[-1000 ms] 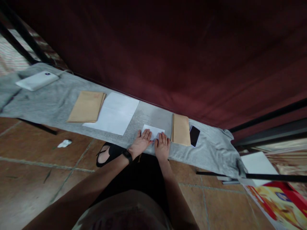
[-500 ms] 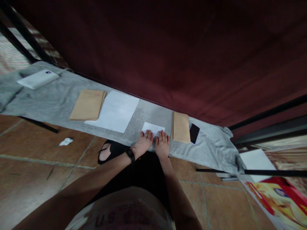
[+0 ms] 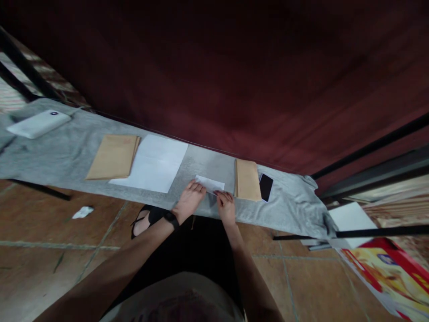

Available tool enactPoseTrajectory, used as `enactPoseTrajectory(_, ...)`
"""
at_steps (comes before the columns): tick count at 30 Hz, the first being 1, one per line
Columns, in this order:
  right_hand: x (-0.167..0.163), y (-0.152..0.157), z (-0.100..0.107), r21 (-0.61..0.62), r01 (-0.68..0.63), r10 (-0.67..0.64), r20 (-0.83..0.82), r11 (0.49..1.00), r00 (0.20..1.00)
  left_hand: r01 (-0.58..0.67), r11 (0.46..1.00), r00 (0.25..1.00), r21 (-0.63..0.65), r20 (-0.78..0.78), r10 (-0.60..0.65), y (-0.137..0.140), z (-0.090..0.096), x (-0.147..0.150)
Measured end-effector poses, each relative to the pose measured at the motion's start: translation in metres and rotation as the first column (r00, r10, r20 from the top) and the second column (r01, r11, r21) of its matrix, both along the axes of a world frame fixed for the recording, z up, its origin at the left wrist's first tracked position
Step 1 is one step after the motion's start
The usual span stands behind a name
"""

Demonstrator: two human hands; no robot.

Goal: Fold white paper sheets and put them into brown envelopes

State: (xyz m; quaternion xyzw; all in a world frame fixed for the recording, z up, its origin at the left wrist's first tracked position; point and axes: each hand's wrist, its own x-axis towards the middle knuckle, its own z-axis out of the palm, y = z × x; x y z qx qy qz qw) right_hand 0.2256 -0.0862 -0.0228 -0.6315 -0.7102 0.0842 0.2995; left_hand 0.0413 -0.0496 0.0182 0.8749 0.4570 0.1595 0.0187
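Note:
A small folded sheet of white paper (image 3: 210,183) lies on the grey cloth in front of me, its near edge slightly lifted. My left hand (image 3: 191,199) has its fingers bent over the paper's left end, gripping it. At the near right corner, my right hand (image 3: 225,206) pinches the paper between thumb and fingers. To the left are larger white sheets (image 3: 161,161), partly under a stack of brown envelopes (image 3: 112,157). Another stack of brown envelopes (image 3: 247,180) sits just right of my right hand.
A dark-screened phone (image 3: 266,187) lies beside the right envelopes. A white device (image 3: 39,124) rests at the far left of the cloth-covered table (image 3: 290,208). Behind hangs a dark red curtain (image 3: 214,80). A red and yellow box (image 3: 392,273) stands at lower right.
My hands have gone from lying flat on the folded paper to gripping its two ends. The paper's near edge has come up a little. The view has shifted slightly.

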Motion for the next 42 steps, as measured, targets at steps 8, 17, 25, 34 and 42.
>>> enactPoseTrajectory(8, 0.011, 0.025, 0.039, -0.046, 0.033, -0.049, -0.41, 0.998, 0.911, -0.065, 0.902, 0.592, -0.427, 0.711, 0.379, 0.04, 0.02, -0.033)
enactPoseTrajectory(17, 0.004, 0.049, 0.02, -0.077, 0.179, -0.194, -0.423, 0.981, 0.885, 0.061, 0.69, 0.439, -0.721, 0.64, 0.63, 0.025, -0.015, -0.015)
enactPoseTrajectory(25, -0.035, 0.028, -0.002, -0.063, -0.003, 0.013, 0.171, 0.998, 0.985, -0.089, 0.658, 0.501, -0.748, 0.538, 0.678, 0.034, -0.035, 0.001)
enactPoseTrajectory(34, -0.028, 0.019, -0.022, -0.077, 0.061, -0.035, 0.306, 0.995, 0.951, -0.479, 0.819, 0.778, -0.316, 0.28, 0.563, 0.016, -0.022, -0.007)
enactPoseTrajectory(42, -0.029, 0.018, -0.021, -0.142, 0.052, 0.0, 0.346, 0.989, 0.938, -0.125, 0.988, 0.989, -0.094, 0.073, 0.132, 0.013, -0.043, 0.031)
